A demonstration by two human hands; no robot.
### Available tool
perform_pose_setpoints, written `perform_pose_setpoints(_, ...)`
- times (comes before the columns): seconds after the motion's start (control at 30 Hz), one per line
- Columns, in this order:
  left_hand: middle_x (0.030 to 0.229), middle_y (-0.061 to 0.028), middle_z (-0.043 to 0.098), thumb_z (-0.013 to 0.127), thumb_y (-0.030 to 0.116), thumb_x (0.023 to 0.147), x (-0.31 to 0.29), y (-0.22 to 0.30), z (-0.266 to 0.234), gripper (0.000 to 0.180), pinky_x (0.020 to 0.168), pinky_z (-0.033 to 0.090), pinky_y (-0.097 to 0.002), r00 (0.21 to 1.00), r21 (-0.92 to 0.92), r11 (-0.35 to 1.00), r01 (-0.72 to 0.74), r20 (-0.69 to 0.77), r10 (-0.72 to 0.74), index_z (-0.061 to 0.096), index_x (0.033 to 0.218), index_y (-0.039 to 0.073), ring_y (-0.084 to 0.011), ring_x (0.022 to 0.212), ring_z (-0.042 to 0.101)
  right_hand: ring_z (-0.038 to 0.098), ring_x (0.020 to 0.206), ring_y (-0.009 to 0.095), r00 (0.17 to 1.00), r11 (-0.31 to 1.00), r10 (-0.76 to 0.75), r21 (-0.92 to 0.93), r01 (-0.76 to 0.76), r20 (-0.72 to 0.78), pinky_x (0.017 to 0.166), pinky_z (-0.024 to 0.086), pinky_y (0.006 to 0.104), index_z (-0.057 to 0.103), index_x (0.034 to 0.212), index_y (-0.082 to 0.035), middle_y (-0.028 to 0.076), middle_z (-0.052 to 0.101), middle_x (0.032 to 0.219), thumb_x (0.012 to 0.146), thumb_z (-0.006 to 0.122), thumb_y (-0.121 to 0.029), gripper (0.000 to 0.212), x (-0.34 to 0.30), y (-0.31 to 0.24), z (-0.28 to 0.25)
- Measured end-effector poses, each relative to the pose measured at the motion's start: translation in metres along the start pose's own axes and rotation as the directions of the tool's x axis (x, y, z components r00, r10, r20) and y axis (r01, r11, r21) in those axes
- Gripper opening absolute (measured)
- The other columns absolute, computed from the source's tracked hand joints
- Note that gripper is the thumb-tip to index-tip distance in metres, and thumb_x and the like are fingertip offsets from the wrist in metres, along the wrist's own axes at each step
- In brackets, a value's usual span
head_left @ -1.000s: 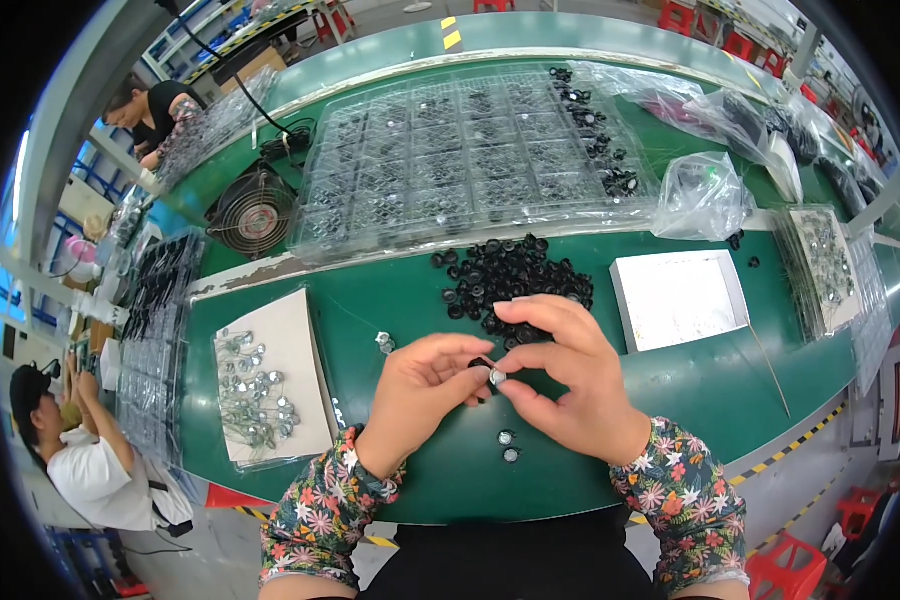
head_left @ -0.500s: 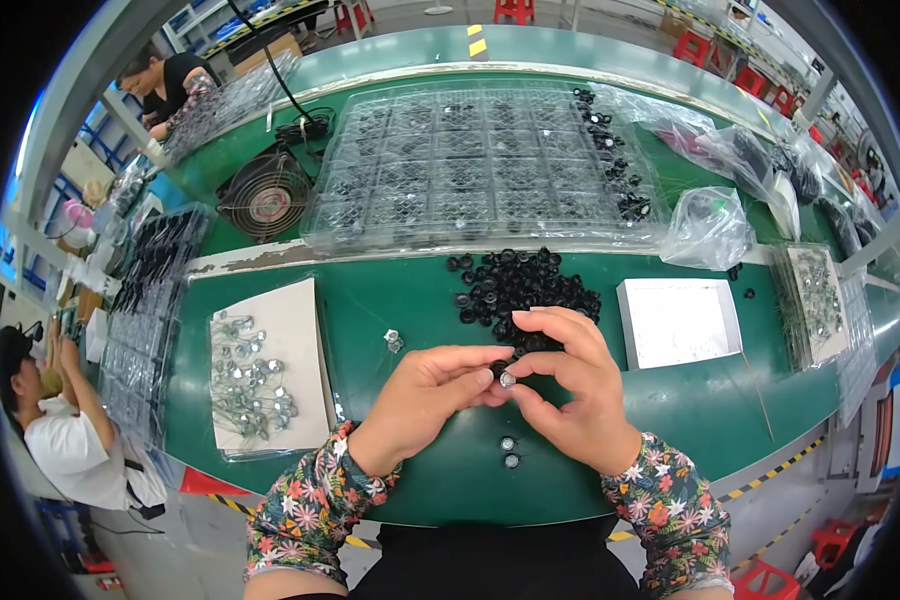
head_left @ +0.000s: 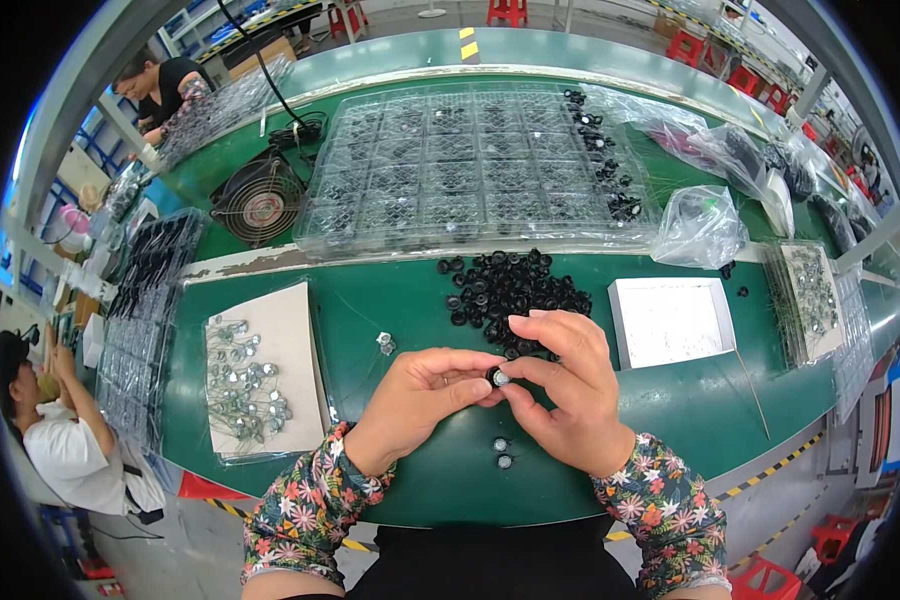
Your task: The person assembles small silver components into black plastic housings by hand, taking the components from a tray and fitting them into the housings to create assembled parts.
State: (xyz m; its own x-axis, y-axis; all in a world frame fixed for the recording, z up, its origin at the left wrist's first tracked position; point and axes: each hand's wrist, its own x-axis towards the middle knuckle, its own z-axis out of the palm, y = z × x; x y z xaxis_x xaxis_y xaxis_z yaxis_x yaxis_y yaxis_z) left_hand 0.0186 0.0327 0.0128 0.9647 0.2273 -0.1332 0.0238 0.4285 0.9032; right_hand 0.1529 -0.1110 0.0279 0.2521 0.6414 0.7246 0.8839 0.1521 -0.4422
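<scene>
Over the green bench, my left hand (head_left: 425, 400) and my right hand (head_left: 570, 395) meet at their fingertips. Between them is a small black round cap with a silver disc-shaped part (head_left: 499, 378) seated at its opening. My left thumb and fingers pinch the cap from the left; my right thumb and index finger press on the silver part's side. Just below lie two small silver-faced pieces (head_left: 503, 455). Beyond my hands spreads a heap of loose black caps (head_left: 510, 290), partly hidden by my right fingers. One silver part (head_left: 385, 343) lies alone left of the heap.
Silver parts with thin wires lie on a cardboard sheet (head_left: 305, 360) at left. A white box lid (head_left: 675, 320) sits at right beside a thin stick (head_left: 753, 395). Behind are a clear compartment tray (head_left: 440, 235), a fan (head_left: 260, 205) and plastic bags (head_left: 700, 228). Two people work at left.
The silver part now sits squarer against the black cap, its face turned more upward. My fingertips have shifted only slightly. The whole view has moved a little.
</scene>
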Motion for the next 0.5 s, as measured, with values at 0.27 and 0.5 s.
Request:
perform_pose_setpoints(0.27,0.103,-0.0115,0.066,0.060,-0.001,0.089,0.0016,-0.0051,-0.0006,0.022,0.086,0.053,-0.0285,0.998,-0.103,0.992,-0.067,0.010,0.068,0.061,0.111,-0.003,-0.0171,0.095,0.065,0.056,0.110,0.031,1.000,1.000,-0.011,-0.005,0.011,0.022,0.093,0.044,0.0438,0.067,0.084,-0.006,0.010,0.060,0.118,0.061,0.076,-0.003,0.025,-0.0022,0.0001,0.0000)
perform_pose_setpoints(0.5,0.105,-0.0114,0.067,0.061,-0.001,0.089,0.0008,-0.0086,-0.0037,0.021,0.084,0.054,-0.0287,0.998,-0.061,0.996,-0.061,0.008,0.062,0.062,0.110,-0.003,-0.0170,0.090,0.066,0.056,0.109,0.030,1.000,1.000,-0.027,-0.013,0.027,0.006,0.093,0.044,0.0444,0.067,0.084,-0.006,0.010,0.060,0.118,0.062,0.076,-0.004,0.024,-0.0030,-0.0008,0.0004)
